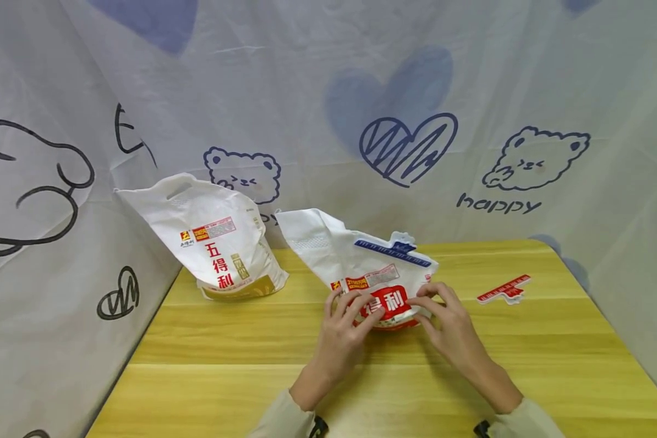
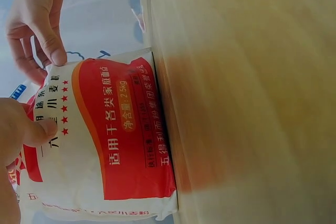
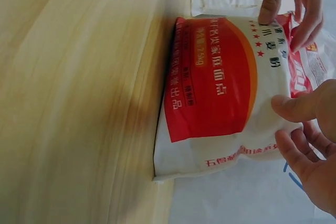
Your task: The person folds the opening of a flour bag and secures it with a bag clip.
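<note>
A white and red flour bag [image 1: 356, 258] stands in the middle of the wooden table, its top slanting toward the back left. A blue sealing clip [image 1: 393, 252] lies across the upper right of the bag. My left hand [image 1: 339, 334] holds the bag's front left, the thumb [image 2: 39, 132] on the printed face and the fingers over the upper part. On the other side, my right hand [image 1: 457, 331] grips the right portion between thumb [image 3: 294, 107] and bent fingers. The bag's base rests on the table in both wrist views.
A second white flour bag [image 1: 219, 243] with a gold base stands at the back left. To the right, a red sealing clip [image 1: 505, 291] lies on the table [image 1: 553, 353]. A printed cloth [image 1: 306, 109] hangs behind and along the sides.
</note>
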A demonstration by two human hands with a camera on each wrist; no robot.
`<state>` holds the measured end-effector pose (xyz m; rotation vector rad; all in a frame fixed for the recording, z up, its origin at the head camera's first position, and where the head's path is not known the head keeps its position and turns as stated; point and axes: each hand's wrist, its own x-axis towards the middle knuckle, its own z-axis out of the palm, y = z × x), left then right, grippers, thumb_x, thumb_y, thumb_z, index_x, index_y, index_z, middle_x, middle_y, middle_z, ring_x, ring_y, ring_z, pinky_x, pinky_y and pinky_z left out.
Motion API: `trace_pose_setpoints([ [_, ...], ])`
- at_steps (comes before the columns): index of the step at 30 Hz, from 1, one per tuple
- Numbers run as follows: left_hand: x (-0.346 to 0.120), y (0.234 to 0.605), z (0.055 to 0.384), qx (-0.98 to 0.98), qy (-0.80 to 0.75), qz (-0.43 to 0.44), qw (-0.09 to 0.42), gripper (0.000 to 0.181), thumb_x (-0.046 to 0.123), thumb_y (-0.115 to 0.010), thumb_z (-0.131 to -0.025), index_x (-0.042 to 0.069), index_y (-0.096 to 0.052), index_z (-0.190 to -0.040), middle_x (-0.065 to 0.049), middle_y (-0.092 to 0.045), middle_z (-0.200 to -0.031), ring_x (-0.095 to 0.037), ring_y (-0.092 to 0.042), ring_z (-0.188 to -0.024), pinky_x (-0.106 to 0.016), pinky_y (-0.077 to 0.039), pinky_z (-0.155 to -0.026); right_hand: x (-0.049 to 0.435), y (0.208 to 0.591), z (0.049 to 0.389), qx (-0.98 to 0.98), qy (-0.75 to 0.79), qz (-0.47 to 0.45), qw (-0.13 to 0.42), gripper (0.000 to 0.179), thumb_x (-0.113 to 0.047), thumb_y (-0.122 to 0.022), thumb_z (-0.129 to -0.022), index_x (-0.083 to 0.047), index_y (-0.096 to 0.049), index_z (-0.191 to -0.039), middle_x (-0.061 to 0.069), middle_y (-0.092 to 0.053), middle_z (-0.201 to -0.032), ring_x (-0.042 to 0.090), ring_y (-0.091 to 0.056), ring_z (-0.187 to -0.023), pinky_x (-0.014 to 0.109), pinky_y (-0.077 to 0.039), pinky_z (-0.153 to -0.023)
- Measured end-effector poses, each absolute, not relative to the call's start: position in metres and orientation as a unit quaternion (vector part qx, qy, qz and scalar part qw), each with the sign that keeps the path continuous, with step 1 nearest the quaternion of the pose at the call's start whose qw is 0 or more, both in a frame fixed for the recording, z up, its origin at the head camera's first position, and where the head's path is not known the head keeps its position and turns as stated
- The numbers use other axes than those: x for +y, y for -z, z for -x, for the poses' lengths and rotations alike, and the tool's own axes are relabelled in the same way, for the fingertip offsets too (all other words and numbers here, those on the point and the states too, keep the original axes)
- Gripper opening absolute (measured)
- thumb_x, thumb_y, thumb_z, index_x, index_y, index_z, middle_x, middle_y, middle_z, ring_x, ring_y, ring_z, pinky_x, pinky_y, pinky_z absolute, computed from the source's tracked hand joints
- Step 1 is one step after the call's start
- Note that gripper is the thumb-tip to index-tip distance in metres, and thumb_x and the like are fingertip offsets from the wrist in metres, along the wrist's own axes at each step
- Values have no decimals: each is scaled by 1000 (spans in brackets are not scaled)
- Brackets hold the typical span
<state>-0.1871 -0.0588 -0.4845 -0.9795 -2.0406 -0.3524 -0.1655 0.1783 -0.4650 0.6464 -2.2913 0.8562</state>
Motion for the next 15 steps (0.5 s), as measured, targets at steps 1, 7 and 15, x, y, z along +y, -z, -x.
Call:
trace_pose_setpoints([
  [1, -59, 485, 188, -810, 140, 390, 414, 30, 6, -63, -89, 19, -77, -112, -9, -66, -125, -30, -58, -119, -55, -39, -110, 178, 465, 166, -865, -319, -242, 302, 41, 17, -86, -68, -5, -77, -102, 9, -59, -112, 22, -57, -107, 10, -45, -95],
  [7, -58, 483, 192, -812, 149, 387, 410, 32, 4, -69, -83, 19, -77, -111, -9, -66, -125, -30, -59, -118, -56, -40, -108, 177, 465, 170, -873, -305, -236, 298, 39, 16, -86, -70, -6, -77, -101, 8, -58, -112, 22, -55, -108, 36, -59, -86],
  [15, -61, 482, 204, -812, 150, 382, 414, 34, 6, -74, -77, 18, -78, -108, -9, -67, -125, -30, -59, -115, -55, -41, -106, 172, 463, 185, -866, -303, -252, 307, 36, 18, -84, -71, -4, -76, -98, 10, -59, -108, 26, -57, -104, 43, -58, -84],
])
